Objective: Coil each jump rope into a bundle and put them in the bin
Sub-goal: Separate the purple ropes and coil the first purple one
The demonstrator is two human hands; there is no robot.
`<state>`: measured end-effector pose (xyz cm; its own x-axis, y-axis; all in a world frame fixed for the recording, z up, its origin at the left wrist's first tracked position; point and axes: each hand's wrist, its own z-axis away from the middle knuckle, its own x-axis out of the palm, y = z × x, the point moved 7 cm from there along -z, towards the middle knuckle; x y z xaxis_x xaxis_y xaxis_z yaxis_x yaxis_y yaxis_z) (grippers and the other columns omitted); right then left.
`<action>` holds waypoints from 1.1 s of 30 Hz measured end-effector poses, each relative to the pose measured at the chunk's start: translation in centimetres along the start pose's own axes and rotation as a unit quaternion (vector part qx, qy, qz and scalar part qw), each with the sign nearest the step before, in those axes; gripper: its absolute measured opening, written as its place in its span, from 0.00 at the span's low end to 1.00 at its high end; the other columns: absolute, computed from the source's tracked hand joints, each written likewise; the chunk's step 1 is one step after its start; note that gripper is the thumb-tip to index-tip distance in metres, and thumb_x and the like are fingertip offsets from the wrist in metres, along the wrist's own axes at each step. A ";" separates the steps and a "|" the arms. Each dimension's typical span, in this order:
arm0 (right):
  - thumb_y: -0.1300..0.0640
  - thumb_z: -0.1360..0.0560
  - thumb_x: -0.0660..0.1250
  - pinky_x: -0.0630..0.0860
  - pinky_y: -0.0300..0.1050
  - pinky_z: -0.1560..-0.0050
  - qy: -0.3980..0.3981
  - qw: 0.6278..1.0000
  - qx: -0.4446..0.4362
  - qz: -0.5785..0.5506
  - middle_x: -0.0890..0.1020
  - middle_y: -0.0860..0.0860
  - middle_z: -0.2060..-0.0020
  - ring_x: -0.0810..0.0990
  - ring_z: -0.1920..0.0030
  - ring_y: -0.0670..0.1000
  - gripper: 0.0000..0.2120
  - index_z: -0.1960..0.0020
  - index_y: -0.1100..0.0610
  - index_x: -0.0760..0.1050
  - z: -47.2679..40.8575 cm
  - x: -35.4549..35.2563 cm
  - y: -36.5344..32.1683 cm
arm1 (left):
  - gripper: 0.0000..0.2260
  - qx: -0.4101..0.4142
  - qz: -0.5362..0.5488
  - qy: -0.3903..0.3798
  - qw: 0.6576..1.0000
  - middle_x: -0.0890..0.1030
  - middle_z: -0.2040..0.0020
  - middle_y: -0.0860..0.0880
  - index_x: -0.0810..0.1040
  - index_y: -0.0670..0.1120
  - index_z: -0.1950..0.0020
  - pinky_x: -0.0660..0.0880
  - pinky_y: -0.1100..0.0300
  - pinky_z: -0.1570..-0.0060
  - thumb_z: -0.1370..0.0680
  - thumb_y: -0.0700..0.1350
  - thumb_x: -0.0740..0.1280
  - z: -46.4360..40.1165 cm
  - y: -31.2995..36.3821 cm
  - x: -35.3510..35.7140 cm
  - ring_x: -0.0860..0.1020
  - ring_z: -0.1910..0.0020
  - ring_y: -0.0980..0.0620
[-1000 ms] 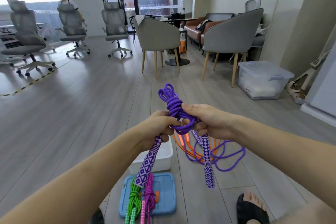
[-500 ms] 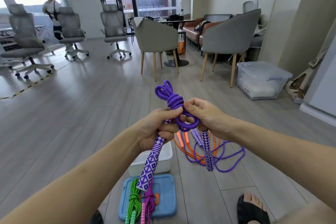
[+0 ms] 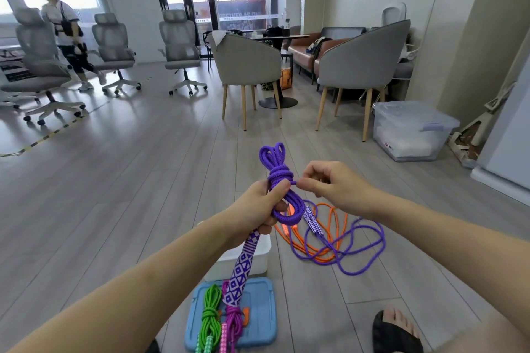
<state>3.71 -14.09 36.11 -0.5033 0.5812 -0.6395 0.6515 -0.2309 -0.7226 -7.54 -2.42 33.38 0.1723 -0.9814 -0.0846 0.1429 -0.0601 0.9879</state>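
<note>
the left hand [image 3: 262,210] gripped the purple rope [image 3: 277,178] bundle at centre while the right hand's fingers [image 3: 308,178] pinched its loose end at 3 o'clock, tightening the wrap; next likely came dropping it into the white bin [image 3: 258,259] at 6 o'clock.

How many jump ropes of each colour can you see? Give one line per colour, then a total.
Purple: 2, the bundle gripped by the left hand and a loose rope on the floor
Orange: 1, loose
Green: 1, coiled
Magenta: 1, coiled
Total: 5
</note>
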 end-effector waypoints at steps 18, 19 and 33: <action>0.52 0.22 0.71 0.83 0.58 0.46 -0.041 0.987 0.153 -0.038 0.84 0.51 0.54 0.84 0.54 0.53 0.09 0.43 0.46 0.76 1.2 5.9 7.5 | 0.13 0.052 0.131 0.014 0.990 0.72 0.64 0.52 0.74 0.44 0.42 0.61 0.66 0.77 0.15 0.53 0.60 -0.6 2.7 -2.4 0.60 0.72 0.57; 0.51 0.21 0.71 0.83 0.56 0.47 -0.014 0.985 0.164 -0.050 0.84 0.51 0.54 0.84 0.55 0.54 0.09 0.42 0.46 0.76 1.0 5.6 7.9 | 0.13 0.050 0.129 0.015 0.990 0.72 0.64 0.51 0.73 0.44 0.42 0.61 0.66 0.77 0.15 0.53 0.60 -0.6 2.5 -2.4 0.60 0.72 0.57; 0.52 0.15 0.63 0.85 0.53 0.52 0.198 0.927 0.153 -0.279 0.85 0.54 0.50 0.87 0.53 0.55 0.09 0.37 0.53 0.73 -0.9 0.4 0.5 | 0.12 0.073 0.053 0.036 0.995 0.72 0.64 0.51 0.73 0.43 0.41 0.63 0.65 0.76 0.14 0.52 0.60 -2.1 2.0 -1.4 0.63 0.74 0.57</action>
<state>4.38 -13.24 35.76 -0.4262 0.9037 -0.0402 0.1302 0.0173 -0.9913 -5.42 -0.75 35.21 0.2488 -0.9684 0.0167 -0.0227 0.0115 0.9997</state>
